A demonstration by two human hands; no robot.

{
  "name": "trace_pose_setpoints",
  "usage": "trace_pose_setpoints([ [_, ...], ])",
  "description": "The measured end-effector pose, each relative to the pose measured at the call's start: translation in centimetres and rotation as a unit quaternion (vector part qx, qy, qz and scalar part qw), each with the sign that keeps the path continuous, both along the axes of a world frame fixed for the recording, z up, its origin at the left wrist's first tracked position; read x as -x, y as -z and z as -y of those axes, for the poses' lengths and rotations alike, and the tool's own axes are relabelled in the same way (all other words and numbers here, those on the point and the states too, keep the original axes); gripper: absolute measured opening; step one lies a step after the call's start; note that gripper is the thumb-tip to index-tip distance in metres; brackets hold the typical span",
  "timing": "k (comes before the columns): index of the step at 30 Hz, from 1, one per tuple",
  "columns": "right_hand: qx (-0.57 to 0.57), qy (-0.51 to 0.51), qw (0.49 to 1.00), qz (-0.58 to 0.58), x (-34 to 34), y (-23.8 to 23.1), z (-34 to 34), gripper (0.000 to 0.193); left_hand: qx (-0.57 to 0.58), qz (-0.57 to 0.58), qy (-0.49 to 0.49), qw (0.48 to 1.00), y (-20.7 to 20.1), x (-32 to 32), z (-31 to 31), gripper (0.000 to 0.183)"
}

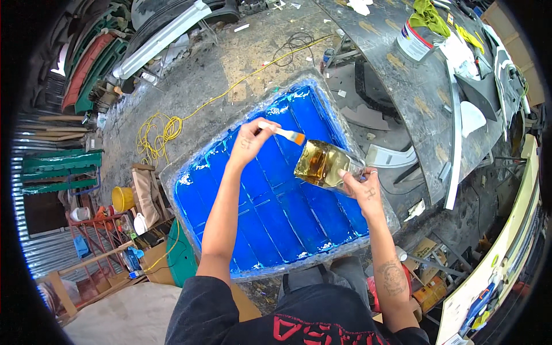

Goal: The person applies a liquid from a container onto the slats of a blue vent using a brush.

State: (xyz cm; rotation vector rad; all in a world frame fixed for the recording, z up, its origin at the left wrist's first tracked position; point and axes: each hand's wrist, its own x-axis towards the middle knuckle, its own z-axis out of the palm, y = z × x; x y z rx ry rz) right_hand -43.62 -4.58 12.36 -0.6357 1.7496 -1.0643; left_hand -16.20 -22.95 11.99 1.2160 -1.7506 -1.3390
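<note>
My left hand (253, 141) is closed round the pale handle of a paintbrush (290, 135), whose orange-brown bristles point right. Tilted in my right hand (362, 187) is a clear container (329, 164) with amber liquid in it; my fingers wrap its near right side. The bristles sit just off the container's upper left edge, apart from it. Below both hands lies a large, glossy blue mold (282, 207) with raised ribs across its floor and a rough grey rim.
A dark worktable (397, 86) at the right bears a white bucket (415, 41) with a yellow-green cloth. A yellow cord (167, 129) lies coiled on the floor at the left, near a yellow bucket (122, 199). A long light panel (489, 259) stands at the far right.
</note>
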Motion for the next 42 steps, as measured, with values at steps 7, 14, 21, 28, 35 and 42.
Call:
trace_pose_setpoints([
  [7, -0.013, 0.030, 0.998, 0.047, -0.7, -1.7, -2.5, 0.059, 0.244, 0.152, -0.038, 0.957, 6.5, 0.3, 6.0, 0.012],
  [14, -0.018, 0.048, 0.995, 0.087, 0.7, -3.4, -6.5, 0.055, 0.323, 0.382, 0.088, 0.861, 6.3, 2.8, 0.3, 0.022],
  [21, -0.018, 0.106, 0.988, 0.111, 3.3, -5.5, -11.2, 0.056, 0.234, 0.220, 0.121, 0.939, 5.8, 2.6, 3.8, 0.012],
  [28, -0.038, 0.140, 0.987, 0.067, 5.0, -7.6, -14.9, 0.050, 0.312, 0.181, -0.063, 0.931, 6.1, 2.6, 9.2, 0.009],
  [35, -0.017, 0.133, 0.990, 0.051, 6.0, -6.3, -17.5, 0.044, 0.399, 0.326, -0.020, 0.857, 8.1, 3.7, 1.9, 0.025],
  [42, -0.050, 0.143, 0.984, 0.092, 7.0, -6.8, -18.3, 0.056, 0.231, 0.235, 0.224, 0.917, 6.0, 2.1, 0.7, 0.025],
])
